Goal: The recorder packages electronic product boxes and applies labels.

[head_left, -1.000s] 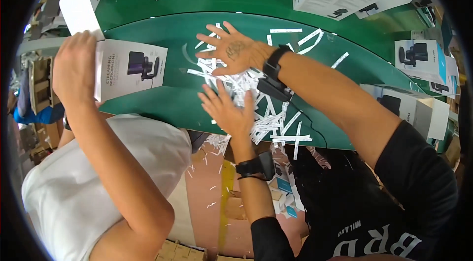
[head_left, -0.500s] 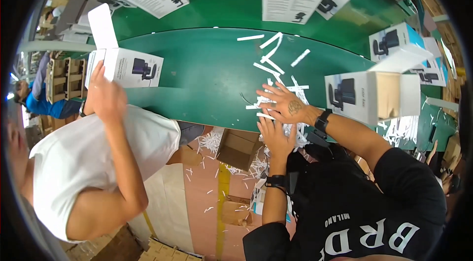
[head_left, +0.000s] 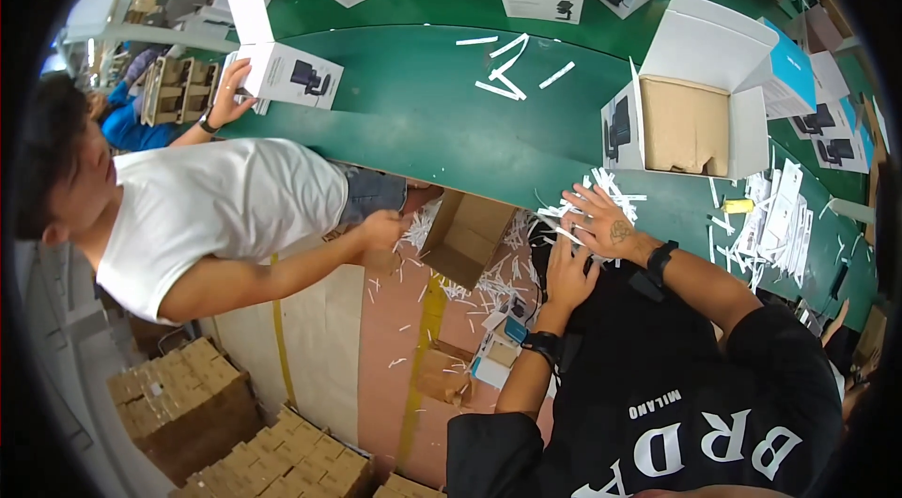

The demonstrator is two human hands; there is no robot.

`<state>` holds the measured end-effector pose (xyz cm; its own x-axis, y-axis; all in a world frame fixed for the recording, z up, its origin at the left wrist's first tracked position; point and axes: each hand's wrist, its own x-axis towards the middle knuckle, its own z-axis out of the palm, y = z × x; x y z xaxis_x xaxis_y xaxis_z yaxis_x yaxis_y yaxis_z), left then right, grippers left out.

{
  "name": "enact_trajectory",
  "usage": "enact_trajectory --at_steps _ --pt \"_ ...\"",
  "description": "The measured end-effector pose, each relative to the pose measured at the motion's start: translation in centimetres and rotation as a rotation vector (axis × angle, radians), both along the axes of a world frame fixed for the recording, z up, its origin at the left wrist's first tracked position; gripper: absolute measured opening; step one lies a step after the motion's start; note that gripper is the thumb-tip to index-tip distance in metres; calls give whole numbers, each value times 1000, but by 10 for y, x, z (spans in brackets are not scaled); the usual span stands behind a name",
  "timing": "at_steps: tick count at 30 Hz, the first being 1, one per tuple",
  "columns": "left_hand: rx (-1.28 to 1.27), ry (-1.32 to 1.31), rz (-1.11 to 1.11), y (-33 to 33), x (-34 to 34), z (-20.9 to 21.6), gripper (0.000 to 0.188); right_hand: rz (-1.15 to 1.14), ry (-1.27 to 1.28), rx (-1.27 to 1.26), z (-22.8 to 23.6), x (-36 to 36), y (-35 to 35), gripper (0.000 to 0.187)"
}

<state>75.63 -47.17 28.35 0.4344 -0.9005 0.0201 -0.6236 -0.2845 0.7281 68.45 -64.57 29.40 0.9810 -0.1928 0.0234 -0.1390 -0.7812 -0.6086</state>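
Observation:
My right hand [head_left: 606,224] lies open, fingers spread, over a pile of white paper strips [head_left: 609,186] at the near edge of the green table [head_left: 432,132]. Beside it, my left hand [head_left: 569,278] is at that same edge, fingers stretched toward the strips and close to the right hand's fingers. Neither hand grips anything that I can see. Below the edge stands an open brown carton [head_left: 470,237], with more strips scattered around it.
An open white box [head_left: 620,127] with a brown cardboard insert stands right. Loose strips [head_left: 507,66] lie farther back; more strips [head_left: 775,221] are heaped right. At left, a co-worker in a white shirt [head_left: 225,207] touches another white box [head_left: 299,75]. Stacked cartons [head_left: 272,460] stand lower left.
Both my hands have moved toward the table's near edge, the strips gathered along with them. The co-worker's one hand has left the box and dropped beside the carton. My view has shifted.

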Motion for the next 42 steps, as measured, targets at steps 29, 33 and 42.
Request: enact_trajectory --at_steps 29,33,42 --pt "-305 1905 717 -63 7 -12 66 -143 57 -64 -6 29 16 51" --pt "-312 1747 895 -27 89 -13 66 -69 -18 40 -20 101 47 46" --pt "-302 1753 992 74 217 -43 73 192 -257 86 -24 212 90 44"
